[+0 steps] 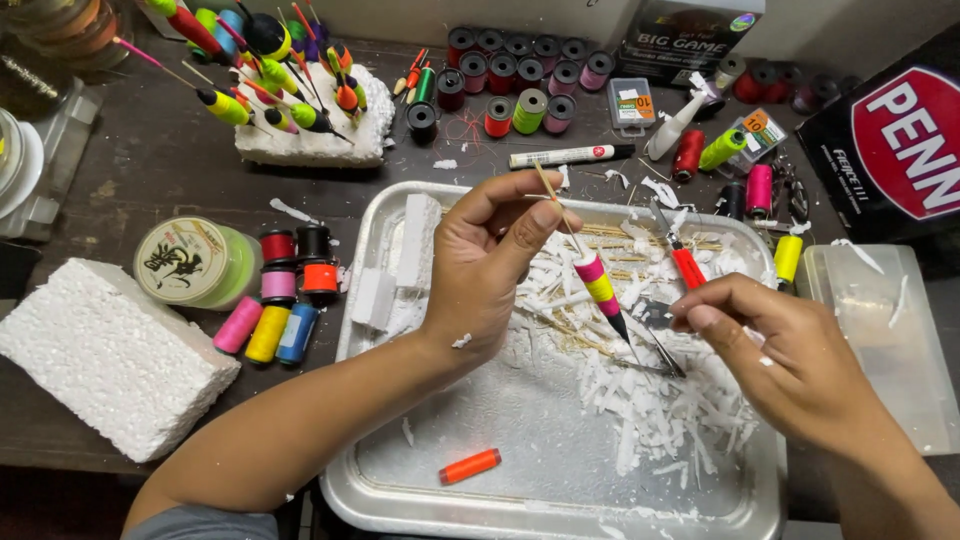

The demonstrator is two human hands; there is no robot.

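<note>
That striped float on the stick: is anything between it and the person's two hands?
Nothing visible. The left hand already pinches the stick above the pink, yellow and black float, and the right hand has its fingertips close by the float's lower tip, over the foam shavings in the metal tray.

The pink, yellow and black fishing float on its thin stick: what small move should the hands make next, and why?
Probably bring the right hand a little closer to the black lower tip of the pink, yellow and black fishing float. The left hand pinches its stick, steady over the metal tray, and the right fingers are beside that tip.
</note>
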